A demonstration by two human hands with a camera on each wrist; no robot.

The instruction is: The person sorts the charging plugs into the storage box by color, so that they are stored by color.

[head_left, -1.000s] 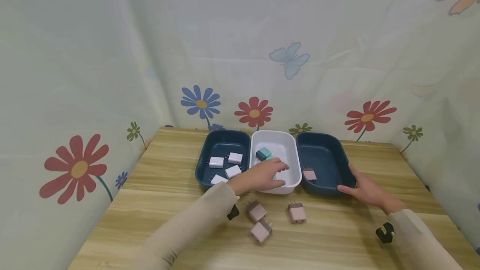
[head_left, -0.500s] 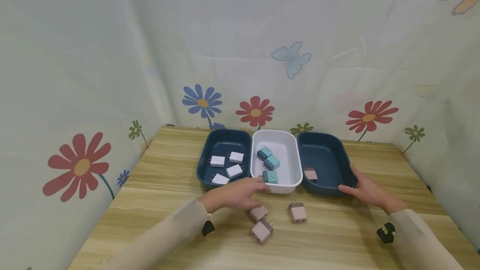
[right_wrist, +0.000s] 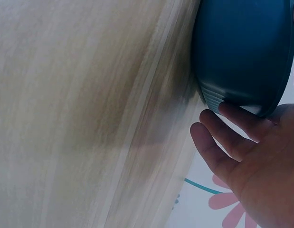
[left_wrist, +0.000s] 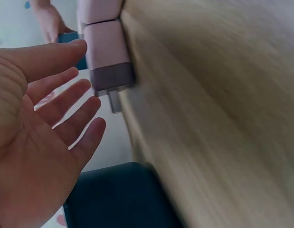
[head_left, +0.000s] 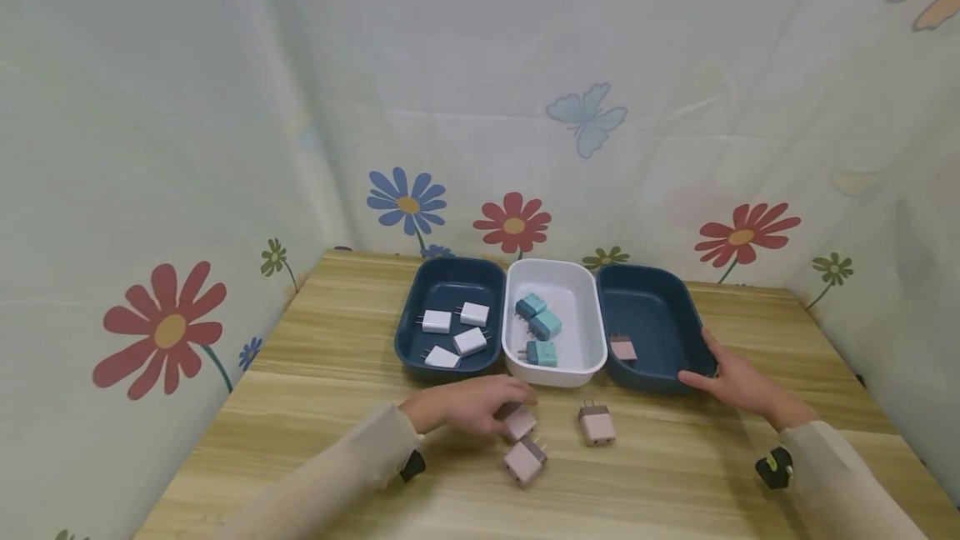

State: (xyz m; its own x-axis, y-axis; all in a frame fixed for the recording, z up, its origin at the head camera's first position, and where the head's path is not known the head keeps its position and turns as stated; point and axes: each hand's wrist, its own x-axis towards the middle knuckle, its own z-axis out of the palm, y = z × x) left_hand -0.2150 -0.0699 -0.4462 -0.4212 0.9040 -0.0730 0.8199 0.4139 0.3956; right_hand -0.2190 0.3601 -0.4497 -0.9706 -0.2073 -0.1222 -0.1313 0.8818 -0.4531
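My left hand (head_left: 474,405) reaches low over the table, thumb and fingers apart beside a pink-and-brown plug charger (head_left: 520,423). In the left wrist view, the thumb and fingertips are right at that charger (left_wrist: 108,45), with its prongs in sight. A second pink charger (head_left: 525,462) lies against it, nearer the front, and a third pink charger (head_left: 597,426) lies to the right. My right hand (head_left: 742,387) holds the front right corner of the right dark blue tray (head_left: 648,319), thumb at the front, fingers along the side wall (right_wrist: 241,52).
Inside that right tray lies one pink charger (head_left: 622,347). The white tray (head_left: 573,315) in the middle bears several teal chargers (head_left: 545,324). Several white chargers (head_left: 470,342) lie in the left dark blue tray (head_left: 450,283). A flowered curtain (head_left: 480,107) hangs behind the wooden table (head_left: 330,340).
My left hand has moved from over the white tray toward the front and left, down to the nearest pink charger. The right hand stays at the right tray's corner.
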